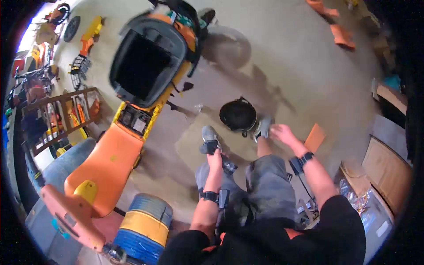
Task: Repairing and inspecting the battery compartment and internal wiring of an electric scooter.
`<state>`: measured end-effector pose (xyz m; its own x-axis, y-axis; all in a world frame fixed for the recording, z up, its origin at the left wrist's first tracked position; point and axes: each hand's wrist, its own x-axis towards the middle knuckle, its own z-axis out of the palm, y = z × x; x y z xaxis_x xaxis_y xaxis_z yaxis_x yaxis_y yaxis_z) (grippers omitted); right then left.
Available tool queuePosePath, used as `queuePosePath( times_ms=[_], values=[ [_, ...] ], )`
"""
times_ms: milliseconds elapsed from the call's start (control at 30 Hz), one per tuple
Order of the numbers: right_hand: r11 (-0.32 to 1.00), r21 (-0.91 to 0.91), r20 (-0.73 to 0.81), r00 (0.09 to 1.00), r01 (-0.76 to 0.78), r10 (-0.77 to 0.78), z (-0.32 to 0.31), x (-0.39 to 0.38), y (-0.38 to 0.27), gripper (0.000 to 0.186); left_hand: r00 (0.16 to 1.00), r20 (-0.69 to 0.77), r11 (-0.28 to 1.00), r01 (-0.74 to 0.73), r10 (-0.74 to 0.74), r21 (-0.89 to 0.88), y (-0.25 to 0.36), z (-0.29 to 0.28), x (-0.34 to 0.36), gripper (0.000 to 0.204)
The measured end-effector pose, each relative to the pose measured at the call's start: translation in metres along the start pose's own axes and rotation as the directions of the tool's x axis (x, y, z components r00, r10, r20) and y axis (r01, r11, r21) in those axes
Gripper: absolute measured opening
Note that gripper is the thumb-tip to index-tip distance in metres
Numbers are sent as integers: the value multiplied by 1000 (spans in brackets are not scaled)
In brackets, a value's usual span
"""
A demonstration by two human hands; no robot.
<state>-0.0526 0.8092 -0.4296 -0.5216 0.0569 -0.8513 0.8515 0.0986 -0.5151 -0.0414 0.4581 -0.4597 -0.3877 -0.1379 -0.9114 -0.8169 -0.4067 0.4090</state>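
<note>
The left hand (215, 159) is gripping a dark handheld tool (210, 146), its fingers closing around the grip near the left shoe. The right hand (282, 134) is hovering near the right shoe (263, 128); the view is not showing whether its fingers are pinching anything. A round black pan (238, 115) is lying ahead on the floor (304, 84). An orange-and-yellow vehicle (104, 163) is standing to the left.

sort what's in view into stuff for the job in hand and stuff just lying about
Likely for the job:
- dark tool, in the left hand
- black bowl-shaped part, near the right hand

Apparently lying about:
- blue-and-yellow drum
- loose wheel
- brown panel
</note>
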Motion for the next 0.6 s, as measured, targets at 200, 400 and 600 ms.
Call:
queuePosePath(
  times_ms=[200, 400, 600],
  values=[
    [898, -420, 16, 990, 133, -139, 98, 210, 79, 21, 978, -58, 926, 207, -199, 316, -76, 28, 51, 31],
    [632, -674, 224, 920, 384, -320, 130, 310, 184, 31, 946, 147, -45, -167, -288, 985, -146, 62, 45, 44],
    [676, -729, -52, 976, 106, -209, 137, 329, 199, 32, 918, 134, 41, -128, -374, 991, -167, 57, 42, 53]
  ],
)
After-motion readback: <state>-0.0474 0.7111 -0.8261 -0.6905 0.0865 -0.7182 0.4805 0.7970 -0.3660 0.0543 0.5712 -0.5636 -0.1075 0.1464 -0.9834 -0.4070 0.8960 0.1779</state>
